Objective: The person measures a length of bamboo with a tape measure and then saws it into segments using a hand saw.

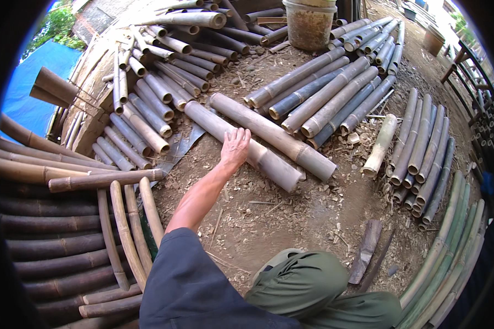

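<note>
My left hand (236, 147) reaches forward and lies over the top of a thick, greyish-brown bamboo pole (211, 122), its fingers curved down around the pole. This length slants across the dirt from far left to near right. Close alongside it on the right lies a second thick bamboo pole (277, 137), roughly parallel, which the hand does not visibly touch. My right hand is out of view.
Cut bamboo lengths are heaped at the far left (159, 82), far right (335, 90) and right (422, 142). A dirty bucket (309, 24) stands at the back. Long dark poles (60, 247) are stacked at near left, greenish ones (444, 252) at near right. Chips litter the ground.
</note>
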`<action>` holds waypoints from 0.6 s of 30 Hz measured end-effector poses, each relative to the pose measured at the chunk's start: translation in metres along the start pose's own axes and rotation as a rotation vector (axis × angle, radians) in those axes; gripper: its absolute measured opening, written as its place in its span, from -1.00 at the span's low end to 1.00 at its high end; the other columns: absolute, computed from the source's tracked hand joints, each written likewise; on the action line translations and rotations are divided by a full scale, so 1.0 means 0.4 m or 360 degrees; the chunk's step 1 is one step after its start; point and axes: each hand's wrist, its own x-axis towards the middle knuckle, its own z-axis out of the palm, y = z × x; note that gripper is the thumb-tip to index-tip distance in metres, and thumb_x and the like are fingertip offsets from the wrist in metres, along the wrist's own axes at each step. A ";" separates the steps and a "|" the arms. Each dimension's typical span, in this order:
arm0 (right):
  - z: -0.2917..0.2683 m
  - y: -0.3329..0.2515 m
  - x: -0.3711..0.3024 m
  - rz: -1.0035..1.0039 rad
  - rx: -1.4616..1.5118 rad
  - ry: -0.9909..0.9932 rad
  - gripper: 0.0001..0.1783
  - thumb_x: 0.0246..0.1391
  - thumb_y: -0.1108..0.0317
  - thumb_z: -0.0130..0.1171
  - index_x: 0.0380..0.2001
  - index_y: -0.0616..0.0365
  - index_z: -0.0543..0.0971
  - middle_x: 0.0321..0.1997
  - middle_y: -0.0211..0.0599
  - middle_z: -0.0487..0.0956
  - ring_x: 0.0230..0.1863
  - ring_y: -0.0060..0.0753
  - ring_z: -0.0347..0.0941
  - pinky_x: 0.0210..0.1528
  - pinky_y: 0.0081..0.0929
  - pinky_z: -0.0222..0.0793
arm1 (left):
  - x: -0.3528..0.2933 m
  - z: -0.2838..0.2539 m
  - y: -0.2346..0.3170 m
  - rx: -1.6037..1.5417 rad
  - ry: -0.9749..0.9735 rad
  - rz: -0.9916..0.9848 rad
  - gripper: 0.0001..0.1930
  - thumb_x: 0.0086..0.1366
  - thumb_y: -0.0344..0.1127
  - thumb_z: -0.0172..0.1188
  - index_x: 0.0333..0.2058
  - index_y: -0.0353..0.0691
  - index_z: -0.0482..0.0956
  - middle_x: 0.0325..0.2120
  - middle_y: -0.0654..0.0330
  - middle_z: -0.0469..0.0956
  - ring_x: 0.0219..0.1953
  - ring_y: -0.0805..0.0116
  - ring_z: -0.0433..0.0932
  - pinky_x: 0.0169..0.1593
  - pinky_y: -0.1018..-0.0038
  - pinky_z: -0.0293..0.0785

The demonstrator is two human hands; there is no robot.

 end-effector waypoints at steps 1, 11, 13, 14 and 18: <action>-0.011 0.000 0.001 0.0025 -0.0014 0.0023 -0.32 0.03 0.33 0.24 0.25 0.26 0.38 -0.30 -0.10 0.60 -0.34 -0.21 0.53 -0.18 -0.27 0.44 | 0.012 -0.024 0.057 -0.0116 0.0196 -0.0082 -0.25 0.13 -0.24 0.33 0.27 -0.26 0.22 0.23 -0.04 0.27 0.33 0.08 0.20 0.28 -0.10 0.24; -0.025 0.009 0.007 0.0135 -0.0044 -0.0008 -0.29 0.02 0.34 0.25 0.27 0.25 0.35 -0.33 -0.11 0.58 -0.33 -0.20 0.52 -0.15 -0.25 0.43 | 0.072 0.010 0.707 0.0595 -0.0112 0.1356 -0.37 0.41 0.02 -0.13 0.39 -0.01 0.11 0.43 0.26 0.04 0.48 0.21 -0.09 0.43 -0.20 -0.21; -0.034 0.017 0.009 0.0162 -0.0042 -0.0025 -0.28 0.02 0.35 0.25 0.27 0.25 0.34 -0.34 -0.11 0.58 -0.33 -0.20 0.52 -0.14 -0.25 0.43 | 0.089 0.058 0.692 0.0909 0.0019 0.1408 -0.40 0.42 -0.03 -0.13 0.38 -0.05 0.14 0.43 0.31 0.05 0.48 0.21 -0.09 0.41 -0.24 -0.22; -0.042 0.023 0.005 0.0197 -0.0037 -0.0006 -0.28 0.02 0.35 0.25 0.28 0.25 0.34 -0.34 -0.11 0.58 -0.33 -0.19 0.52 -0.14 -0.25 0.43 | 0.083 0.044 0.692 0.1008 -0.0079 0.1483 -0.37 0.41 -0.02 -0.10 0.39 -0.05 0.12 0.44 0.28 0.04 0.48 0.21 -0.08 0.41 -0.26 -0.21; -0.058 0.024 -0.001 0.0270 -0.0039 -0.0021 -0.27 0.01 0.35 0.25 0.29 0.25 0.33 -0.35 -0.11 0.57 -0.32 -0.19 0.51 -0.13 -0.24 0.42 | 0.042 -0.048 0.580 0.0657 -0.0488 0.1270 -0.54 0.29 -0.02 0.11 0.10 -0.05 0.58 0.24 0.15 0.42 0.41 0.13 0.09 0.37 -0.19 -0.07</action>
